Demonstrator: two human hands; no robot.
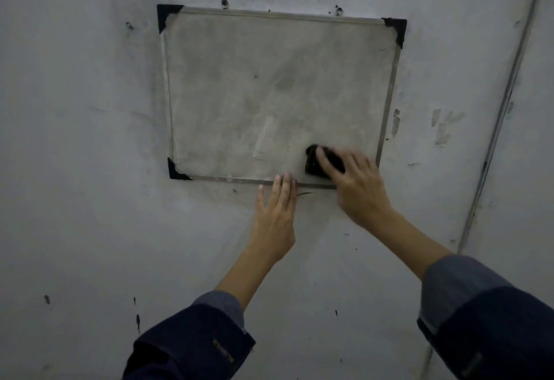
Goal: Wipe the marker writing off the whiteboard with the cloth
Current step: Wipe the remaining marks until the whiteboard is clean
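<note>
A small whiteboard with a metal frame and black corner caps hangs on the wall. Its surface is grey and smeared, and I can read no writing on it. My right hand presses a dark cloth flat against the board near its lower right corner, fingers spread over the cloth. My left hand lies flat on the wall just under the board's bottom edge, fingertips touching the frame, holding nothing.
The wall is grey and scuffed, with dark specks and chipped paint patches to the right of the board. A thin conduit runs diagonally down the wall at far right. Two screw holes sit above the board's top edge.
</note>
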